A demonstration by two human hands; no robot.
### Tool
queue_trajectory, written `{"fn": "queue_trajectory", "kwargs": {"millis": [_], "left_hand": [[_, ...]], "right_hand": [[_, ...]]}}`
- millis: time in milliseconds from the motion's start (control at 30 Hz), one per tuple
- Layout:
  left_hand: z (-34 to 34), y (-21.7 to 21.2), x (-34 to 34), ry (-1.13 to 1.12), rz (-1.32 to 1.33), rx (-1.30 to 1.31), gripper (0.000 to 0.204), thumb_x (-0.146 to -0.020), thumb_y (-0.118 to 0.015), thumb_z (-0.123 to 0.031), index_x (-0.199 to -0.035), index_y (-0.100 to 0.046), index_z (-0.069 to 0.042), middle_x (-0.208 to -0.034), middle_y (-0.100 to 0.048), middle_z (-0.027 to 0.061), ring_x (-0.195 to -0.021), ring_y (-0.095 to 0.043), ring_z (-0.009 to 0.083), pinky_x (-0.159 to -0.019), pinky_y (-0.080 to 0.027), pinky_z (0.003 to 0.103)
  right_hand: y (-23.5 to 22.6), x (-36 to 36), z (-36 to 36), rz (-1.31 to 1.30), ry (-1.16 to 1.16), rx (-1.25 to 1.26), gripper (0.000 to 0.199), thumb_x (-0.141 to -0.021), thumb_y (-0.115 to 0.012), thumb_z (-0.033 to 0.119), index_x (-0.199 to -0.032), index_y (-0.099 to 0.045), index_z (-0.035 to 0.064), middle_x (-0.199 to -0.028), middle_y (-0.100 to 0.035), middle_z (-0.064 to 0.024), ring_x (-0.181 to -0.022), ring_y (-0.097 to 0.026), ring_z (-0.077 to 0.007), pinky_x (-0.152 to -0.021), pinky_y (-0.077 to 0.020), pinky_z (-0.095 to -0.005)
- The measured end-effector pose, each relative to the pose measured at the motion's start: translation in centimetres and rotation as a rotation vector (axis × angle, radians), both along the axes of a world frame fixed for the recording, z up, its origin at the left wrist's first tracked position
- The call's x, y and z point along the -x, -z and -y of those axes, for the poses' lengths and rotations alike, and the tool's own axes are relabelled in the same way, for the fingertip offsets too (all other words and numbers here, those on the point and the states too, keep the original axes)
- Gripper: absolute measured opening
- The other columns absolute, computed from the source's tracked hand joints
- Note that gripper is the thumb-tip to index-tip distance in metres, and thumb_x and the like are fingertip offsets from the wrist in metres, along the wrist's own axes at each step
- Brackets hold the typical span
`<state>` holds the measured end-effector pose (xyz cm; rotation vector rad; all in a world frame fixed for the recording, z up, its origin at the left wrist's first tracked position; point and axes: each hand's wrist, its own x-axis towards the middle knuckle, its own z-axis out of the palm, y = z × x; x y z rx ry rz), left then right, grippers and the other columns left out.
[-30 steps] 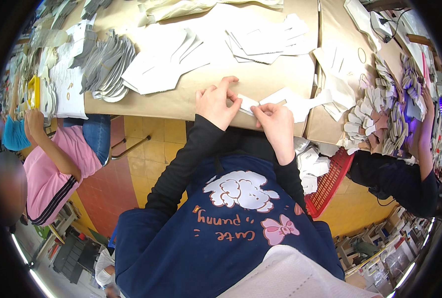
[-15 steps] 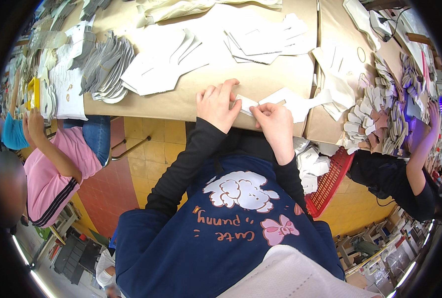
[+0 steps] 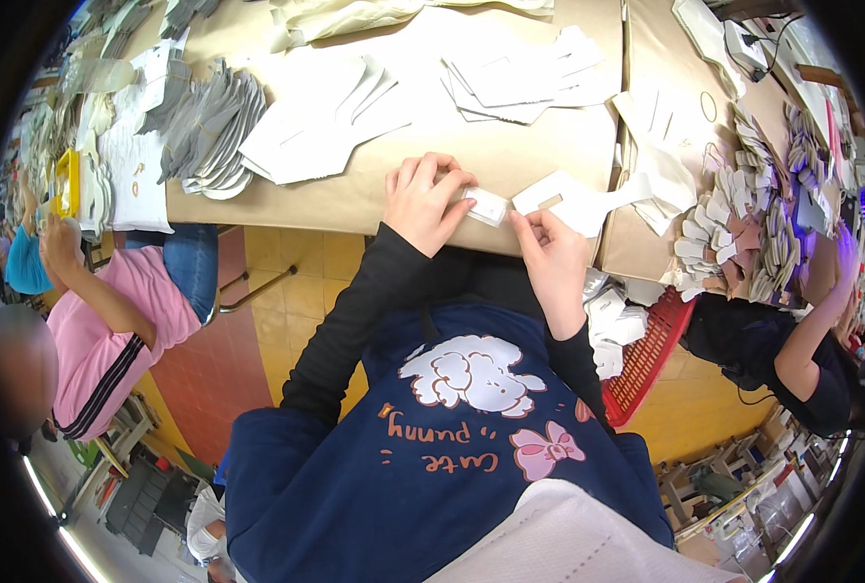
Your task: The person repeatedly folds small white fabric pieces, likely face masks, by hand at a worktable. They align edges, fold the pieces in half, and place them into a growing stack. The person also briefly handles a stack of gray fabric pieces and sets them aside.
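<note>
At the near edge of the paper-covered table, my left hand (image 3: 426,206) has its thumb and forefinger closed on the left end of a small white rectangular piece (image 3: 488,207). The piece lies on the table and its material is unclear. Just right of it is my right hand (image 3: 555,251), thumb and forefinger slightly apart, with nothing visible between them. Its fingertips are beside a white flat cut piece (image 3: 570,197) that has a small slot and a narrow tail pointing right.
Fanned white sheets (image 3: 321,131) and another white stack (image 3: 525,78) lie farther back. Bundled grey pieces (image 3: 214,131) are at left, with many small cut pieces (image 3: 724,228) at right. A red basket (image 3: 649,355) stands below the table. Co-workers sit on both sides.
My right hand has come away from the small white piece, shifting slightly right and nearer to me. The piece shows more fully, and my left hand stays at it.
</note>
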<state>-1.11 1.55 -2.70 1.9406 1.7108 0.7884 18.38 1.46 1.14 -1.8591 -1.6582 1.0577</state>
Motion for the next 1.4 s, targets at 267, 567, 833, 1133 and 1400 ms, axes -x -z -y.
{"fn": "queue_trajectory", "kwargs": {"millis": [267, 567, 833, 1133, 1400], "left_hand": [[0.9, -0.3, 0.3, -0.070, -0.010, 0.107, 0.011, -0.083, -0.074, -0.018, -0.093, -0.071, -0.013, -0.105, -0.057, 0.0035, -0.107, -0.050, 0.0273, -0.096, -0.036, 0.043], [5.0, 0.6, -0.7, -0.037, -0.142, -0.181, 0.031, -0.085, -0.073, -0.025, -0.115, -0.071, -0.018, -0.125, -0.063, -0.0036, -0.115, -0.054, 0.0205, -0.102, -0.030, 0.042], [7.0, 3.5, -0.2, -0.007, -0.256, -0.223, 0.038, -0.086, -0.074, -0.035, -0.123, -0.070, -0.027, -0.131, -0.064, -0.0150, -0.126, -0.053, 0.0101, -0.110, -0.019, 0.049], [6.6, 4.3, -0.2, 0.002, -0.297, -0.326, 0.040, -0.082, -0.076, -0.043, -0.120, -0.072, -0.029, -0.128, -0.066, -0.0118, -0.123, -0.055, 0.0123, -0.109, -0.016, 0.048], [6.6, 2.6, -0.1, -0.012, -0.254, -0.139, 0.037, -0.087, -0.072, -0.039, -0.122, -0.070, -0.026, -0.126, -0.066, -0.0103, -0.125, -0.054, 0.0138, -0.108, -0.018, 0.048]], "right_hand": [[0.8, -2.2, 1.1, -0.014, -0.190, -0.278, 0.014, -0.088, -0.075, 0.010, -0.099, -0.071, 0.0030, -0.096, -0.069, -0.0097, -0.082, -0.062, -0.0186, -0.072, -0.0496, -0.0322], [2.9, -1.1, 2.4, 0.564, -0.601, -0.463, 0.057, -0.088, -0.066, 0.056, -0.142, -0.055, 0.0438, -0.164, -0.029, -0.0021, -0.151, -0.008, -0.0418, -0.118, -0.0004, -0.0629], [3.3, -1.4, 2.2, 0.694, -0.594, -0.437, 0.056, -0.088, -0.064, 0.058, -0.142, -0.053, 0.0474, -0.166, -0.026, 0.0008, -0.154, 0.000, -0.0418, -0.115, 0.0091, -0.0690], [2.1, -1.3, 1.7, 0.613, -0.527, -0.346, 0.046, -0.094, -0.065, 0.039, -0.139, -0.058, 0.0419, -0.165, -0.025, -0.0031, -0.152, -0.006, -0.0431, -0.115, 0.0004, -0.0694], [2.7, -4.7, -0.2, 0.488, -0.272, -0.456, 0.050, -0.095, -0.066, 0.027, -0.143, -0.056, 0.0214, -0.152, -0.047, -0.0057, -0.146, -0.032, -0.0348, -0.119, -0.0098, -0.0609]]}}
